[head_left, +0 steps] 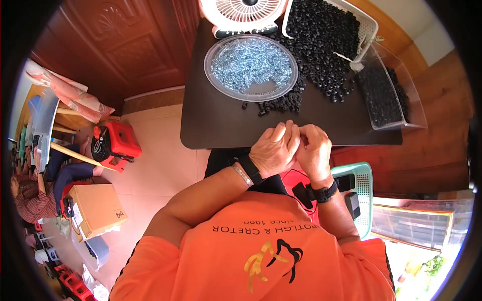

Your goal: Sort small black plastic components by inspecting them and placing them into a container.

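Observation:
At the table's near edge, my left hand (275, 149) and my right hand (314, 150) meet with their fingertips pinched together. What they hold, if anything, is hidden or too small to name. Just beyond them, on the dark table (221, 128), stands a round clear plastic tray (210, 83). Inside it lies a thin heap of small shiny silvery-blue pieces (246, 57), with a bare patch at its near side. Small black ring-like parts (326, 55) are heaped to the right of the tray, and some spill along its near right rim.
A white fan (248, 12) stands behind the tray. A white basket (369, 27) lies tipped at the far right, beside a clear bin (396, 118) with black parts. Below the table are a green basket (364, 193) and, leftward, a red stool (123, 140), a cardboard box (100, 208) and a seated person.

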Motion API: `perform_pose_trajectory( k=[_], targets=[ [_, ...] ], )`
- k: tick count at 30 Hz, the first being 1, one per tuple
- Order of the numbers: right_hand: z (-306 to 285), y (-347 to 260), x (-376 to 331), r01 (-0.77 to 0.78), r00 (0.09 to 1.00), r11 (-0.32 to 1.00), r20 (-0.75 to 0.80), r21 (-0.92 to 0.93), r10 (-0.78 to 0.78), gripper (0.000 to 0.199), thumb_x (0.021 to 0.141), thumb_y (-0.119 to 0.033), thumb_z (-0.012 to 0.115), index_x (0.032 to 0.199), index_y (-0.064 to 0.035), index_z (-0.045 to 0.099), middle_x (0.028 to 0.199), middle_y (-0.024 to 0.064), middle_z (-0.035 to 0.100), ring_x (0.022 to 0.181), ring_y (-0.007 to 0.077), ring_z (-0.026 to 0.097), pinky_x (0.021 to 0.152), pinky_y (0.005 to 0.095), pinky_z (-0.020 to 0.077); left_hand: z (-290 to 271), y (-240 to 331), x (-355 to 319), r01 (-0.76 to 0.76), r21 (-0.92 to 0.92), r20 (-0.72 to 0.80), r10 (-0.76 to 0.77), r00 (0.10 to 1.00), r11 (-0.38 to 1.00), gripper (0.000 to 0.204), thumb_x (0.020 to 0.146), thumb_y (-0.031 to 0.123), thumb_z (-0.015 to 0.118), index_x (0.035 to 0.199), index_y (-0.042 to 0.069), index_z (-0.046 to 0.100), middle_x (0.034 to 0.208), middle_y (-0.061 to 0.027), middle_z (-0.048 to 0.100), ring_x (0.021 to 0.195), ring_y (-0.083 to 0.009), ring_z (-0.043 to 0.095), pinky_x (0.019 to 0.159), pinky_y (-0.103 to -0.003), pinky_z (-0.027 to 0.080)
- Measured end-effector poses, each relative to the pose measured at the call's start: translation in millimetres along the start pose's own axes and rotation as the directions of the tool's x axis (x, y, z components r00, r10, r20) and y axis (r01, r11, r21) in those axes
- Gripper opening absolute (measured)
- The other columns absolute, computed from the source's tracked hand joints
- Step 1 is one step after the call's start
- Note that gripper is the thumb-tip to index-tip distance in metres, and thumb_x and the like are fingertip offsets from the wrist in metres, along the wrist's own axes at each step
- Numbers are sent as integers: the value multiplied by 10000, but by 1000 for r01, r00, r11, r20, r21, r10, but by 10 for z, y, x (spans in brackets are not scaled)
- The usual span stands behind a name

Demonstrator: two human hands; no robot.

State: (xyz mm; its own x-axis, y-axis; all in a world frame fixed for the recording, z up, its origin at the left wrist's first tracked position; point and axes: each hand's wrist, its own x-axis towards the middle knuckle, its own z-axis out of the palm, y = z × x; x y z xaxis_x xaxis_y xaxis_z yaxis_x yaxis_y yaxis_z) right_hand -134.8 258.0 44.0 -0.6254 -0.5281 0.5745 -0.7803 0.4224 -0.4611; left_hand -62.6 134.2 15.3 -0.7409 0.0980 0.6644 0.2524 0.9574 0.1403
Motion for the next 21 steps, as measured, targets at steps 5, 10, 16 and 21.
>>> perform_pose_trajectory(
  k=[5,10,16,21],
  targets=[
    [-139,-12,14,-394,911,872,245,289,331,115,803,-96,700,875,-16,659,715,70,654,640,179,619,632,310,487,-199,-30,32,141,-324,53,-131,990,935,545,742,95,643,1244,-49,487,1064,-181,630,927,-308,593,799,-405,487],
    [-261,-216,-139,-507,845,348,376,788,381,204,905,-183,676,958,12,655,764,2,635,711,72,553,670,221,441,-610,116,-80,280,-678,81,-310,947,680,317,919,52,559,1228,-9,521,944,-106,650,783,-151,630,680,-274,509],
    [-84,-216,-199,-462,848,102,406,881,340,196,941,-205,611,973,-14,640,775,2,613,725,84,542,706,232,430,-560,113,-107,400,-810,149,-508,848,429,251,944,98,544,1176,1,541,889,-77,649,741,-112,596,647,-247,491],
    [-269,121,-300,-413,872,-207,450,887,191,222,947,-213,592,984,4,617,801,57,600,719,147,557,710,293,470,-718,-93,-224,457,-842,261,-524,811,287,230,950,90,492,1140,-13,572,899,-118,674,736,-136,615,641,-247,485]
  ],
)
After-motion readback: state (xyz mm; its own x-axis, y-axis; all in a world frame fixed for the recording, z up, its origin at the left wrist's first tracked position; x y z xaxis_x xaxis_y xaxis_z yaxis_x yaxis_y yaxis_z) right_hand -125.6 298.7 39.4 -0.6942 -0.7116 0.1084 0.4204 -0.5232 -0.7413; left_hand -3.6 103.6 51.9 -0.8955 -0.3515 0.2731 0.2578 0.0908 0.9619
